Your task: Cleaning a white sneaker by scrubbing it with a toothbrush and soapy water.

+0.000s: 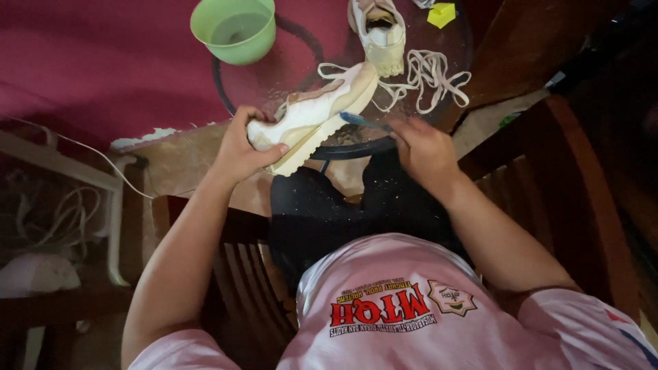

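My left hand grips the heel end of a white and beige sneaker, held on its side over the edge of a round glass table. My right hand holds a blue toothbrush whose bristles touch the shoe's sole edge. A second, matching sneaker stands on the table farther away, and loose white laces lie beside it.
A light green plastic bowl with water sits at the table's far left. A yellow object lies at the far edge. I sit on a dark wooden chair. White cables and clutter lie on the floor to the left.
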